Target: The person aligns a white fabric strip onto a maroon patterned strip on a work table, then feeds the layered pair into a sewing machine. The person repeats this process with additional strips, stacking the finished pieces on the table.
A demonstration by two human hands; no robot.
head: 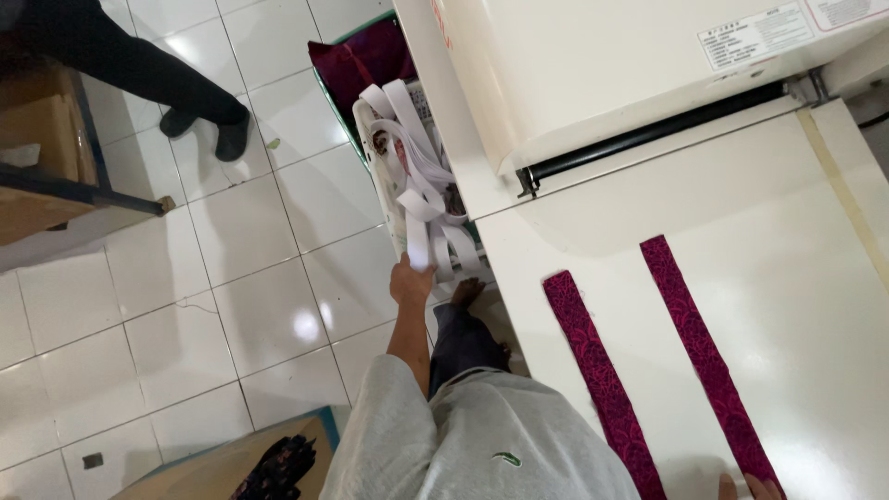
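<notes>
My left hand (410,281) reaches down beside the machine and is closed on a white strip (419,248) from a tangled pile of white strips (407,139) in a white basket (366,139) on the floor. Two long magenta patterned fabric strips (593,361) (699,343) lie side by side on the cream machine table (796,306). Only the fingertips of my right hand (748,487) show at the bottom edge. They rest at the near end of the right strip, and the grip is hidden.
A cream machine housing (602,65) with a black roller slot (648,137) stands at the table's far end. Dark maroon cloth (356,56) fills a green crate behind the basket. Another person's black-clad legs (176,88) stand top left beside a wooden bench (46,157). A cardboard box (231,468) sits bottom left.
</notes>
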